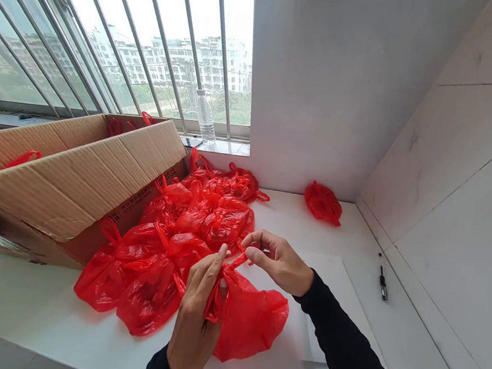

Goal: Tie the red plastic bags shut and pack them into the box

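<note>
A filled red plastic bag [250, 321] lies on the white counter [42, 310] right in front of me. My left hand [196, 313] is closed around one of its handles, near the bag's neck. My right hand [277, 260] pinches the other handle and pulls it to the right. Just behind the hands lies a heap of several tied red bags [190, 225].
A large open cardboard box [67, 185] stands at the left with red bags inside. One red bag [323, 202] lies apart by the back wall. A black pen [383, 282] rests at the right near the tiled wall. A water bottle [205, 115] stands on the windowsill.
</note>
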A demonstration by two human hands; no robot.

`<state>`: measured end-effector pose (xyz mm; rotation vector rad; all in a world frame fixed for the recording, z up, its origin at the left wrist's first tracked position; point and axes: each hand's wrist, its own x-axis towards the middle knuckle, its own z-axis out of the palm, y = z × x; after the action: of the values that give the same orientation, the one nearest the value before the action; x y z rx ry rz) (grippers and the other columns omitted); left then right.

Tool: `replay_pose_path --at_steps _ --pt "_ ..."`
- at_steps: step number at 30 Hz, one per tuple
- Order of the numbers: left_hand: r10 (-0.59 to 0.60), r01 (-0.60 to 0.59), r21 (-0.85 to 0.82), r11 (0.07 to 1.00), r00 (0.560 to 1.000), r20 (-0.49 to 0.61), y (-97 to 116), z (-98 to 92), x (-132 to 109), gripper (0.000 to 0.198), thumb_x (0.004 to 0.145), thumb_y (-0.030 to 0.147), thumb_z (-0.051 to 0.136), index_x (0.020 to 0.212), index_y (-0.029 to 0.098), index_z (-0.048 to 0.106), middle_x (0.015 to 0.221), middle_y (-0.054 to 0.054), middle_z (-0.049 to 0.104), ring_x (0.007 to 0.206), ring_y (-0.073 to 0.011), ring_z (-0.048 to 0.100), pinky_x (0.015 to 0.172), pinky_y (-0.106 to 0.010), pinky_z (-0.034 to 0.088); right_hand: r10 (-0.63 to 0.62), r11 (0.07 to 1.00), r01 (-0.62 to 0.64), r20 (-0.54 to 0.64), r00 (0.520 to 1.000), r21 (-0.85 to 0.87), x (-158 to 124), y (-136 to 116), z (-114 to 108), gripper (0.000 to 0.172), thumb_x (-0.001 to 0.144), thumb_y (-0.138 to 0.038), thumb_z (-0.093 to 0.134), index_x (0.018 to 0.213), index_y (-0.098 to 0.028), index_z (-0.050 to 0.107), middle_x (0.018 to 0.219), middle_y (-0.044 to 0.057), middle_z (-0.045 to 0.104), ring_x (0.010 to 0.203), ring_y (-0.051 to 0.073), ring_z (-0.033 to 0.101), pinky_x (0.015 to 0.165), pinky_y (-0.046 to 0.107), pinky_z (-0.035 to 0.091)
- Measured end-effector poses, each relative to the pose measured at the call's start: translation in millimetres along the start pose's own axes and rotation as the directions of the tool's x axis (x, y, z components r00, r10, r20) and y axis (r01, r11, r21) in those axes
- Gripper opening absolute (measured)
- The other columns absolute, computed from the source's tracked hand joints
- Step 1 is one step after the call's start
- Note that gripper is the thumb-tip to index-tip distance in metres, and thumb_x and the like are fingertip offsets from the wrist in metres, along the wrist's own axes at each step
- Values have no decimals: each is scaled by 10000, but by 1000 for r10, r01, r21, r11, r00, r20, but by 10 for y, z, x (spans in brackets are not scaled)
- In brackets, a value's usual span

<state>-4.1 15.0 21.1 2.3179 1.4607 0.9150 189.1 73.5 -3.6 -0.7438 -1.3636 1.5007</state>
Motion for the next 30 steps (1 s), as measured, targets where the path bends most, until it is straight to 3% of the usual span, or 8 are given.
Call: replay_pose_path --at_steps 7,14,18,23,27,30 --pt "-120 111 112 987 990 71 -74 22 -383 540 990 187 371 1510 303 286 1550 -60 364 1448 -217 280 1157 -469 350 82 976 -86 -27 996 -199 27 118 -22 157 887 -302 588 905 -161 655 790 12 645 710 127 557 691 271 458" --pt "-102 105 137 985 994 -28 -120 -81 -632 540 976 182 419 1488 339 349 1490 -10 462 1433 -227 310 1135 -431 374 157 969 -151 14 988 -196 11 121 -39 156 856 -296 614 869 -149 666 779 24 663 693 131 570 662 272 467" --pt "-97 105 66 992 989 -111 -66 -109 -699 540 964 136 429 1460 348 406 1467 -6 484 1382 -228 387 1107 -402 393 112 979 -105 30 993 -176 -22 13 -106 158 863 -301 603 869 -151 652 790 22 654 697 127 559 670 276 467" --pt "-53 67 84 994 984 -168 -52 -169 -783 515 939 68 430 1375 330 514 1376 -18 557 1338 -234 437 1081 -407 395 145 949 -185 -170 975 -254 57 233 -293 159 834 -296 606 828 -148 664 759 23 658 698 142 578 685 290 464" --pt "7 5 86 996 990 -138 -113 -201 -771 471 949 82 394 1345 289 541 1308 -37 596 1273 -217 499 1052 -376 422 108 937 -181 -245 963 -298 97 362 -327 148 833 -301 604 831 -168 670 785 22 683 727 150 598 696 289 465" --pt "6 1 155 988 999 -48 -168 -136 -646 499 940 201 500 1433 238 437 1430 -81 497 1366 -251 401 1109 -401 382 69 949 -127 -206 976 -287 72 306 -295 147 847 -307 596 861 -177 665 802 16 684 739 148 609 704 283 473"
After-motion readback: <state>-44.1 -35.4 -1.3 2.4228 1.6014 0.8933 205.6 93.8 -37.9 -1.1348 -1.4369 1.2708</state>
